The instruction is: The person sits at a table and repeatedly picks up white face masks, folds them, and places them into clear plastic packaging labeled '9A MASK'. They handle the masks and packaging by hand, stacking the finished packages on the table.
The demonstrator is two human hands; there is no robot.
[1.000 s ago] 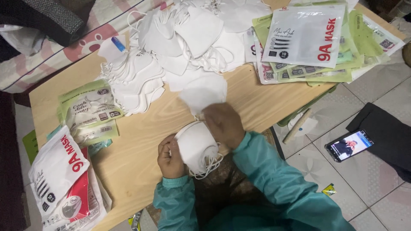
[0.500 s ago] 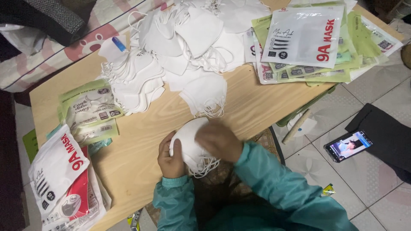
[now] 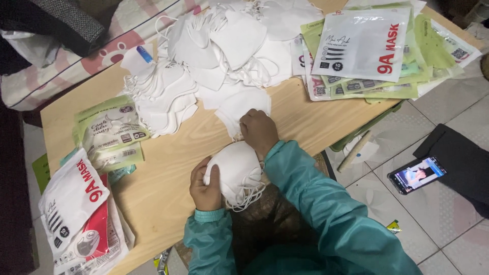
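The left hand (image 3: 205, 184) is closed around a small stack of white face masks (image 3: 238, 172), held at the near edge of the wooden table (image 3: 168, 168). The right hand (image 3: 259, 131) reaches just past the stack and rests on a single white mask (image 3: 239, 104) that lies at the foot of the big pile of loose masks (image 3: 219, 56). Its fingers are curled down on that mask, but I cannot tell if they have pinched it yet.

This looks like the gathering step: masks get picked one by one and added to the stack. The next move calls for a good pinch on just one mask, with its ear loops kept free of the pile, then laying it flat on the stack so the edges line up.

Flat mask packets (image 3: 364, 46) lie at the far right, and more packets (image 3: 76, 203) lie at the left.
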